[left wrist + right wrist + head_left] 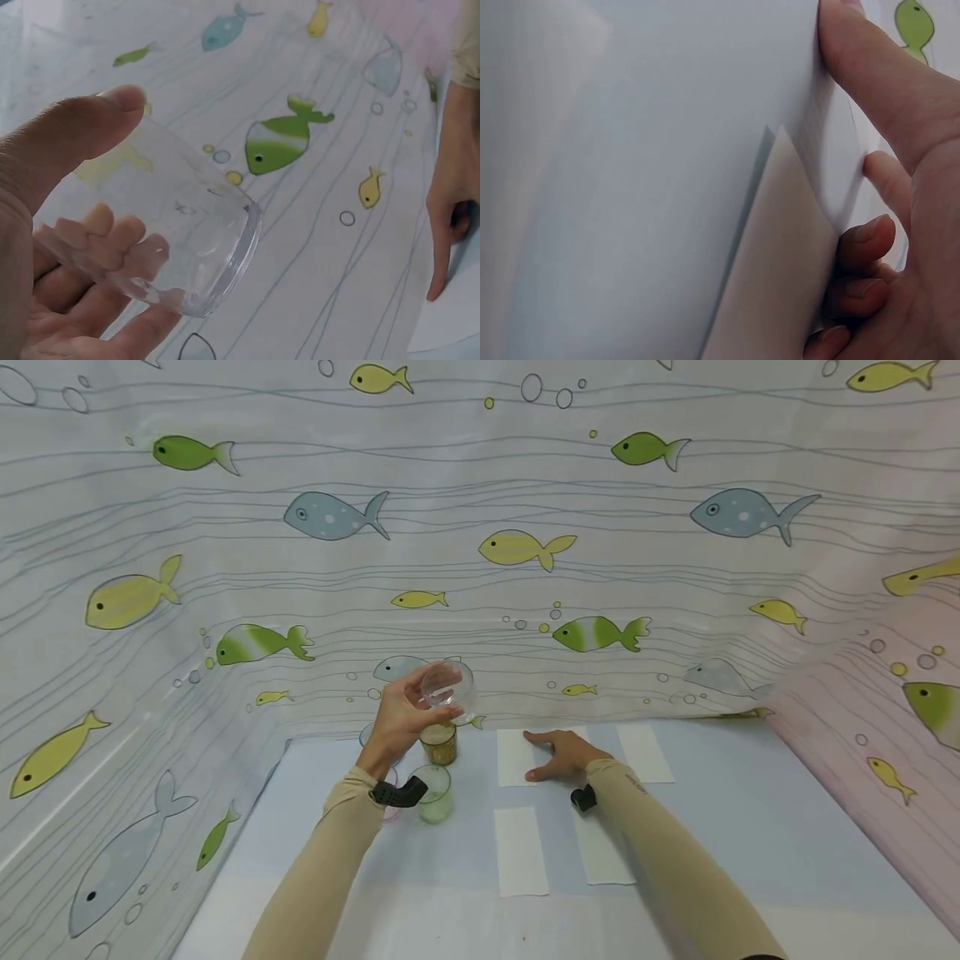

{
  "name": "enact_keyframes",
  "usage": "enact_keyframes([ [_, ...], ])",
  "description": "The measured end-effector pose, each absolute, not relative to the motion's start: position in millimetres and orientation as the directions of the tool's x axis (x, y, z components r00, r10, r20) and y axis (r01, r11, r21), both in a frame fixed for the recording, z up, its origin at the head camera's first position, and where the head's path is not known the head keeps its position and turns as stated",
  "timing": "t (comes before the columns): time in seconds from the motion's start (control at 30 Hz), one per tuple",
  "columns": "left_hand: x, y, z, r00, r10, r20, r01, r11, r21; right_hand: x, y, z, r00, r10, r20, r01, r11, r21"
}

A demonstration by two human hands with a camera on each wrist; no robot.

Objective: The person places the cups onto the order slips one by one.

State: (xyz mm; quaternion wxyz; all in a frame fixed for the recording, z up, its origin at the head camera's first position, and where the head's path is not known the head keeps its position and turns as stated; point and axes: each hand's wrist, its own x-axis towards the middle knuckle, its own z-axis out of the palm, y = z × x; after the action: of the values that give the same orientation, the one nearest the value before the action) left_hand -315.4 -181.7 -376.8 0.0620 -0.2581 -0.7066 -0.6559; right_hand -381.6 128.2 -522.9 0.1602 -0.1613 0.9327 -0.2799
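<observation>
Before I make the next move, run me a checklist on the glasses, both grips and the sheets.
1. Left grip secure on the clear glass: ok, by the look of it; thumb and fingers are around it.
2. Tilt of the clear glass: not ok if it must be upright; it leans.
3. Gap between it and the amber glass: cannot tell; they sit close together in the head view.
4. Right grip free of glassware: ok; thumb and forefinger spread over the back-left white sheet.
5. Standing green glass upright: ok.
6. Front-left white sheet uncovered: ok.
</observation>
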Motion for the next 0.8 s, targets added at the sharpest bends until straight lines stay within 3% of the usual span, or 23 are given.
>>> enact_keyframes([
  [0.37,-360,-153,-411,-0.896,0.328,0.298,0.315,-0.001,0.949,-387,126,-523,-0.9,-0.358,-0.25,-0.168,0.813,-0.558],
  [0.8,-367,-125,-453,-0.946,0.294,0.14,0.151,0.014,0.988,-388,122,-524,-0.902,-0.342,-0.263,-0.153,0.824,-0.546],
])
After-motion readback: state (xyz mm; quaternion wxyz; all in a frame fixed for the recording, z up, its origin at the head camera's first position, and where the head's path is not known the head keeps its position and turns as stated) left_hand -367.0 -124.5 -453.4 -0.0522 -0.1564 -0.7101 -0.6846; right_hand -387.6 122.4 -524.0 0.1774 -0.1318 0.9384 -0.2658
